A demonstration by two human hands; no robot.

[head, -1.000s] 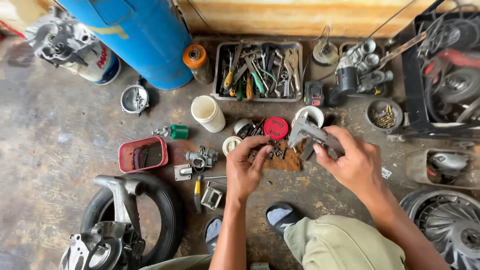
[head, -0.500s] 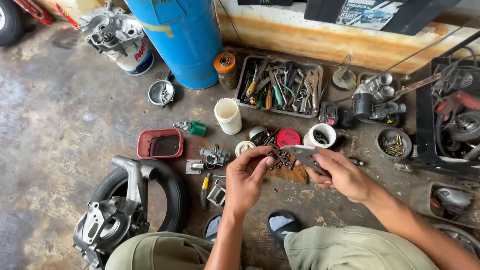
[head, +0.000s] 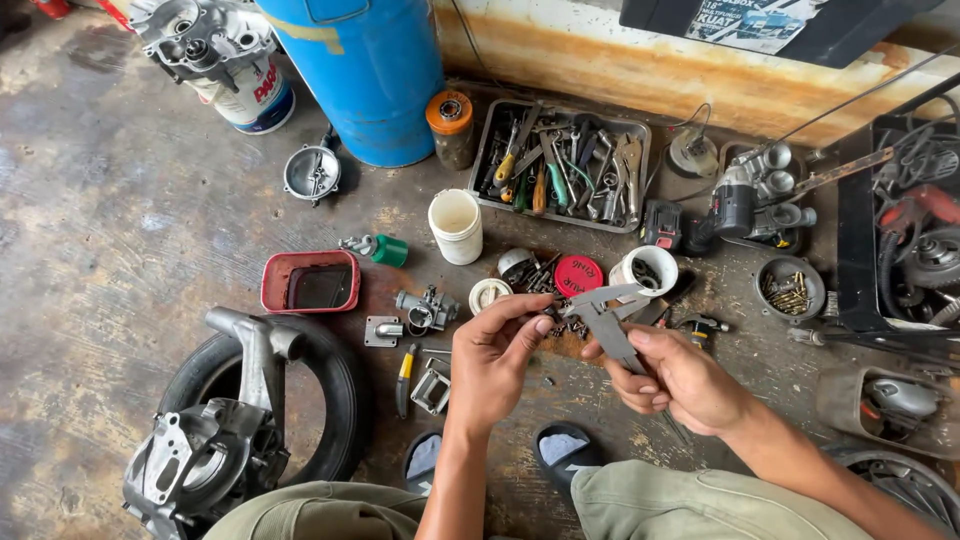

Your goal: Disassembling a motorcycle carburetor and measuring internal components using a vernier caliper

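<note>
Two hands meet above floor. Right hand (head: 678,378) gripped round grey caliper (head: 604,320), jaws pointing away from wearer. Left hand (head: 500,350) pinches small part (head: 549,312) at fingertips, touching caliper jaws; part too small to ID. Just beyond: red lid (head: 578,273), white cup (head: 645,270). Farther: tool tray (head: 562,165), blue drum (head: 365,70).
</note>
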